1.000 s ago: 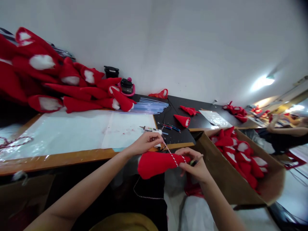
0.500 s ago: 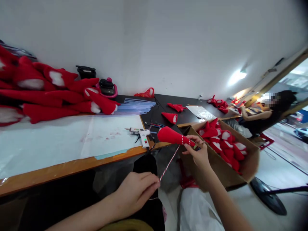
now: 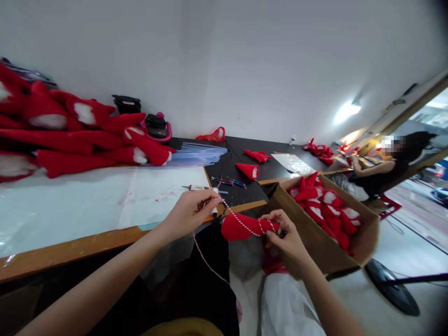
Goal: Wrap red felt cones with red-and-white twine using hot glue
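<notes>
My right hand (image 3: 285, 238) grips the narrow end of a stuffed red felt cone (image 3: 240, 227), its wide end pointing left over my lap. A red-and-white twisted cord (image 3: 241, 223) is wound round the narrow part of the cone. My left hand (image 3: 198, 210) pinches that cord up and to the left of the cone, and the loose length hangs down in a curve onto my dark-clothed leg. Something small and dark shows at my right fingertips; I cannot make out what it is. Behind my left hand, the white glue gun (image 3: 196, 187) on the table is partly hidden.
Stuffed red pieces (image 3: 77, 140) are heaped on the table's left. Clear sticks (image 3: 203, 154), pens or cutters (image 3: 231, 181) and a red cone (image 3: 248, 171) lie further along. A cardboard box (image 3: 292, 217) holds more red pieces. Another person (image 3: 380, 165) sits at the far right.
My left hand has risen from my lap to in front of the glue gun, drawing the cord up with it. My right hand and the cone have come lower and slightly nearer.
</notes>
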`<action>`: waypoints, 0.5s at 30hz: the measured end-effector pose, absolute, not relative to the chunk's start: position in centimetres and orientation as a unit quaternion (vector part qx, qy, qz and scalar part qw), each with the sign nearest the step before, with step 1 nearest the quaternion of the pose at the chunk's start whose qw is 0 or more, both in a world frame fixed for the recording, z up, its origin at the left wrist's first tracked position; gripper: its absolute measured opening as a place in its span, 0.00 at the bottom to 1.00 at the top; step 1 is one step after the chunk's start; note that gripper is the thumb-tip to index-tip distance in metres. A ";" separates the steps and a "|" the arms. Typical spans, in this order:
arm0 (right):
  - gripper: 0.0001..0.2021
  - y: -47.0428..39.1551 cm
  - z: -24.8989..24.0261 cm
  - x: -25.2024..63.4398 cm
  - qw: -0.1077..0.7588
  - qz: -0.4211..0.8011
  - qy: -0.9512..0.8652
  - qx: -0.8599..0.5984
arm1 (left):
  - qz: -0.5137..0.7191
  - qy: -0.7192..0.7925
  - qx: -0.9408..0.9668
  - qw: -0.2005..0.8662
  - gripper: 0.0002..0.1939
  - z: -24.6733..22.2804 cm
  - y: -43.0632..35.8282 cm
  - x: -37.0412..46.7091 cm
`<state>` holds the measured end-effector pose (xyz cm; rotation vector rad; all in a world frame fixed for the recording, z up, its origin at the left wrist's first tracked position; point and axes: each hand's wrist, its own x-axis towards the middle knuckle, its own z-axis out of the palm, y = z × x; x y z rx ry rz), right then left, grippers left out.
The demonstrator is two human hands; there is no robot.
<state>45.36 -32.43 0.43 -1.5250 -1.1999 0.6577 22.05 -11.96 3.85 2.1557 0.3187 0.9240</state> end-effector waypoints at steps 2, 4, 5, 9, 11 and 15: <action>0.21 -32.3 0.3 45.2 0.518 0.279 -0.500 -0.636 | 0.354 0.137 0.825 0.419 0.14 2.7 -11.8 22.3; 0.23 -32.0 0.3 45.0 0.500 0.278 -0.513 -0.640 | 0.346 0.139 0.809 0.453 0.14 1.8 -11.7 22.5; 0.21 -31.8 0.2 44.9 0.490 0.277 -0.523 -0.640 | 0.343 0.139 0.806 0.462 0.14 1.5 -11.8 22.6; 0.14 -31.2 -0.1 44.8 0.478 0.271 -0.541 -0.636 | 0.335 0.133 0.814 0.455 0.14 0.8 -12.1 22.8; 0.13 -30.9 -0.3 44.8 0.486 0.274 -0.537 -0.633 | 0.341 0.124 0.817 0.449 0.13 0.5 -12.1 22.8; 0.12 -30.5 -0.4 44.7 0.500 0.286 -0.530 -0.623 | 0.352 0.115 0.817 0.442 0.12 0.4 -11.8 22.5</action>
